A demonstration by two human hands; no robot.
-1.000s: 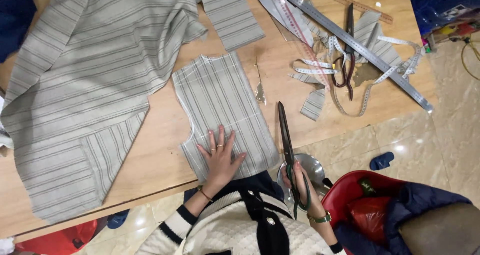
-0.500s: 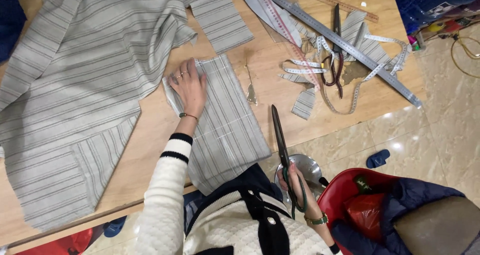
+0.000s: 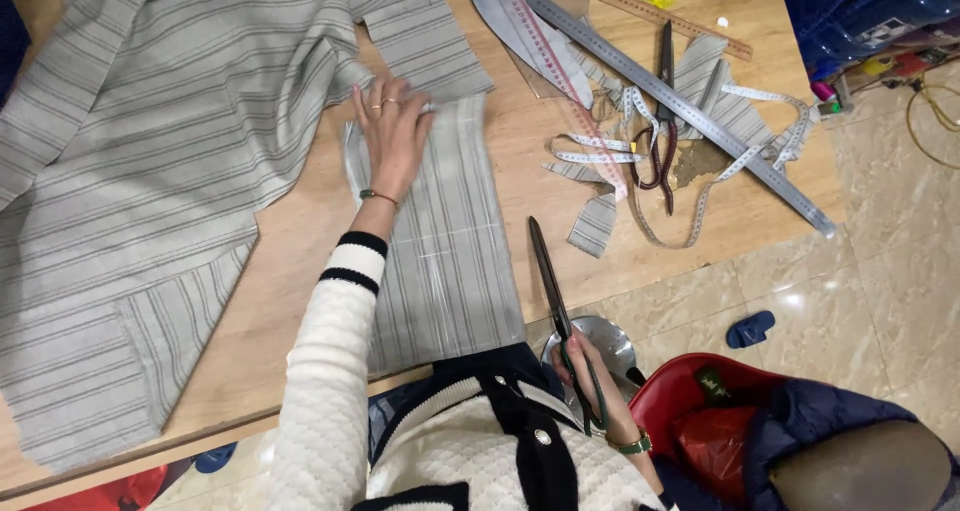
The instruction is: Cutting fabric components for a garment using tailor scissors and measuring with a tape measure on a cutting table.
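While held, scissors (image 3: 556, 291) point away, slightly left.

Two pairs of scissors (image 3: 555, 291) (image 3: 662, 111) were in view, two long rulers (image 3: 680, 101) (image 3: 650, 13), one measuring tape (image 3: 640, 161), two large striped cloth pieces (image 3: 150, 171) (image 3: 450, 241), and one blue slipper (image 3: 750, 328) near right.

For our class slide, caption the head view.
Left hand flat on striped cloth piece; right hand holds long scissors.
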